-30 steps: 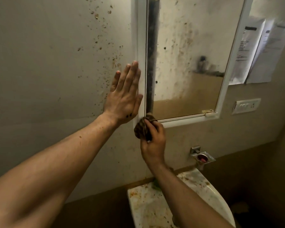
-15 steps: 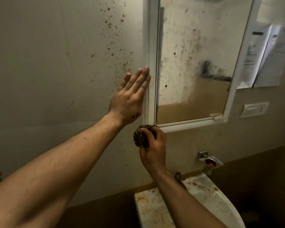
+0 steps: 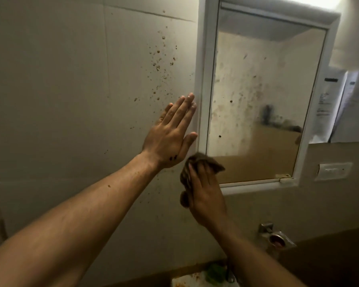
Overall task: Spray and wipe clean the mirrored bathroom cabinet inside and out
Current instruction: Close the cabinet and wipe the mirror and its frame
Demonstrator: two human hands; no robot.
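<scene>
Mirrored bathroom cabinet [image 3: 202, 83] gets its outside wipe. The fingers [image 3: 197, 172] of my right hand [image 3: 205, 195] are curled round a bunched brown cloth [image 3: 212, 163] and press it onto the lower-left corner of the mirror door [image 3: 257, 104], where glass meets white frame. 1 second ago the cloth sat lower, under that same corner; it has since climbed onto the glass.

My left hand [image 3: 170, 139] lies flat and holds nothing. Its fingers are straight and together, the palm is on the tiled wall [image 3: 71, 100], and the fingertips and thumb touch the frame's left edge. It has barely shifted in that second.

A dark strip that ran down the inner left side of the door 1 second ago is gone. I take that to mean the door now sits flush in its frame, though the changed viewing angle could account for it too. The cabinet hangs on the wall above the basin, up and to the right of both hands.

For the task, I judge the work has moved from the frame to the mirror face. That face is streaked and spotted almost everywhere, so the outside is far from done. With the door shut, the inside cannot be judged.

Further out, brown specks [image 3: 158, 67] dot the wall left of the cabinet. Papers [image 3: 327, 104] hang to its right, with a switch plate [image 3: 334, 170] below them. A metal soap holder [image 3: 278, 239] sits lower right, and the stained basin [image 3: 187, 282] shows at the bottom edge.
</scene>
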